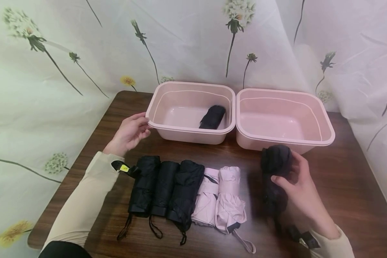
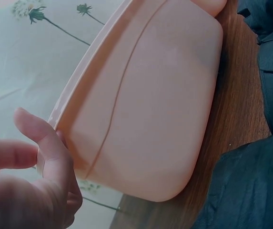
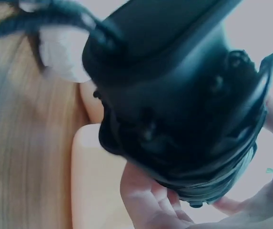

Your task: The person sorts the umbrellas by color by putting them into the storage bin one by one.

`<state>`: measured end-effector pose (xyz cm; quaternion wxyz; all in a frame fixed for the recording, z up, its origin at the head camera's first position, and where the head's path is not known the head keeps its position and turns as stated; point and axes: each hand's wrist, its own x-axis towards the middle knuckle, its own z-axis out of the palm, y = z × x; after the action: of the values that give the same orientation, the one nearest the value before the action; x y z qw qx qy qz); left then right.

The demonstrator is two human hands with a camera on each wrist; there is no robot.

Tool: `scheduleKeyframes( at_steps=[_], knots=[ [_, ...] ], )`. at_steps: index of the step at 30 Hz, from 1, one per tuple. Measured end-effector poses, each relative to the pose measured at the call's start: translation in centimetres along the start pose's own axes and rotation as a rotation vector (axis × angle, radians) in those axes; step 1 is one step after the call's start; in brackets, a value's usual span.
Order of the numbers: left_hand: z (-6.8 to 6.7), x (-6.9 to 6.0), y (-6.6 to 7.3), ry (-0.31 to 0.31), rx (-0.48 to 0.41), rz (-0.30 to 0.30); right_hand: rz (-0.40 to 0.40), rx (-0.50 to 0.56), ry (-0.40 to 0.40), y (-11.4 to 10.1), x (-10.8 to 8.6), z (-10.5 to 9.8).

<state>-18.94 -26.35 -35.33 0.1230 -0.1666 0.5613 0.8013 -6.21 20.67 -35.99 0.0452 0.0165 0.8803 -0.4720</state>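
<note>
My right hand [image 1: 301,193] grips a black folded umbrella [image 1: 275,179], raised in front of the right pink basin [image 1: 285,141]. In the right wrist view the end of this umbrella [image 3: 160,95] fills the middle, with a dark cord at its end. At its left corner, the left pink basin [image 1: 193,135] has its rim pinched by my left hand [image 1: 130,132]. Inside that basin a black folded umbrella [image 1: 213,117] leans at the right side. Three black folded umbrellas [image 1: 162,188] lie side by side on the table, beside two pale pink folded umbrellas [image 1: 230,200].
Both basins stand next to each other at the back of the dark wooden table [image 1: 351,179]. Behind them hangs a pale cloth [image 1: 187,43] printed with dandelions. Wrist cords trail from several umbrellas toward the front edge.
</note>
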Motion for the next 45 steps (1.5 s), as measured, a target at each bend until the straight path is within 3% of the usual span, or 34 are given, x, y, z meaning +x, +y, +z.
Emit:
scheduleKeyframes(
  at_steps=[6, 10, 13, 20, 25, 32, 36, 45],
  knots=[
    [0.0, 0.2, -0.2, -0.009, -0.017, -0.001, 0.051, 0.154, 0.029, -0.2, 0.5, -0.9],
    [0.0, 0.1, -0.2, 0.001, -0.018, 0.003, 0.081, 0.347, 0.008, -0.3, 0.8, -1.5],
    [0.3, 0.0, -0.2, 0.022, 0.018, 0.025, 0.031, 0.553, -0.02, -0.5, 0.9, -1.7],
    [0.4, -0.3, -0.3, 0.057, 0.126, 0.043, -0.192, 1.034, -0.096, -1.9, 1.2, -1.8],
    [0.2, -0.3, -0.3, 0.059, 0.123, 0.032, -0.259, 1.257, -0.163, -2.8, 1.6, -2.0],
    [0.2, -0.4, -0.2, 0.064, 0.128, 0.032, -0.218, 1.493, -0.287, -3.3, 2.4, -2.7],
    [0.3, -0.4, -0.2, 0.065, 0.123, 0.029, -0.26, 1.621, -0.408, -3.6, 2.9, -2.9],
    [0.4, -0.3, -0.3, 0.064, 0.119, 0.028, -0.358, 1.615, -0.4, -5.4, 4.0, -2.9]
  ],
)
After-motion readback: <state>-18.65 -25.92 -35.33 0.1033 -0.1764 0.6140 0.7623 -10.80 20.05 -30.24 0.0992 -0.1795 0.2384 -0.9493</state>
